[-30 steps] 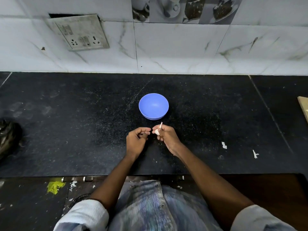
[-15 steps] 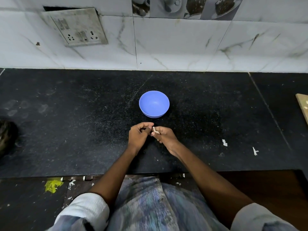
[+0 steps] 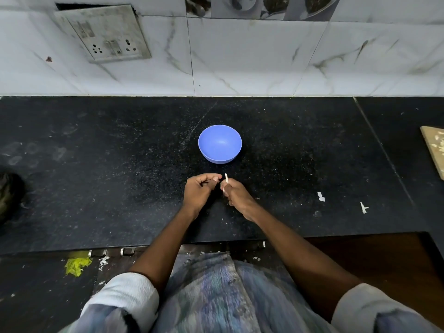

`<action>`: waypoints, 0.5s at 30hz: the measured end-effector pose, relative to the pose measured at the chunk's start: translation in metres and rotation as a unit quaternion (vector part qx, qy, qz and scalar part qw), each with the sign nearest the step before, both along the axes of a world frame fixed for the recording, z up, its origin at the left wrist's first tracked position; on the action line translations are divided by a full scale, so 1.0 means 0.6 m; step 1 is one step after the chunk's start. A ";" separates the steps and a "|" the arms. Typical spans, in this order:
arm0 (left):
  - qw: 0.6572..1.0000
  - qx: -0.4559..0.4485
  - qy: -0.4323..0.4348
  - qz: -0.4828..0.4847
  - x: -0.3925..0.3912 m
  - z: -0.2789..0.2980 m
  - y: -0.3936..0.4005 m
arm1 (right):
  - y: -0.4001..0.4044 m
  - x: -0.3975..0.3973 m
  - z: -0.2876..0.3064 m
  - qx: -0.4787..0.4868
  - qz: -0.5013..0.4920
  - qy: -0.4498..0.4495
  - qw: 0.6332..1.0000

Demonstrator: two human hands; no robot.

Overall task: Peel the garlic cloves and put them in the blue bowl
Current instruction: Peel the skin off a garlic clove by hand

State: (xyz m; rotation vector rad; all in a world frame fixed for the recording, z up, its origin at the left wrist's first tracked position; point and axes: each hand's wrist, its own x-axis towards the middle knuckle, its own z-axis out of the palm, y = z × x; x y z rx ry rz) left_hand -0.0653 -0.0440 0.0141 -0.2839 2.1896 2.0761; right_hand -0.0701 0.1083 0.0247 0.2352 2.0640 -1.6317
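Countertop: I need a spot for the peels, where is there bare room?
The countertop lies bare left of the blue bowl, and behind it up to the wall. It is crowded between the bowl and the hands; scraps lie right.

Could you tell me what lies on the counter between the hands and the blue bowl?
Nothing: in the head view, bare black counter separates the blue bowl from both hands.

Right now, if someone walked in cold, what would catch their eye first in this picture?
The blue bowl stands out most, alone mid-counter on the black countertop, with nothing visible inside. Just in front of it the left hand and right hand sit close together, the right pinching a thin white sliver, probably garlic skin. White scraps lie to the right.
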 end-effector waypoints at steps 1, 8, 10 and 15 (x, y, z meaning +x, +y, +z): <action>1.000 -0.002 -0.006 0.004 0.001 -0.001 0.001 | -0.001 0.000 0.001 0.004 0.000 -0.003 1.000; 1.000 -0.004 -0.013 -0.012 0.009 -0.007 0.002 | -0.002 -0.006 0.003 -0.081 -0.080 -0.044 0.993; 1.000 -0.014 -0.015 -0.006 0.008 -0.012 -0.001 | -0.004 -0.010 0.005 -0.127 -0.096 -0.090 0.983; 0.996 -0.079 0.033 -0.015 0.012 -0.015 -0.005 | 0.001 -0.010 0.005 -0.158 -0.058 -0.116 0.979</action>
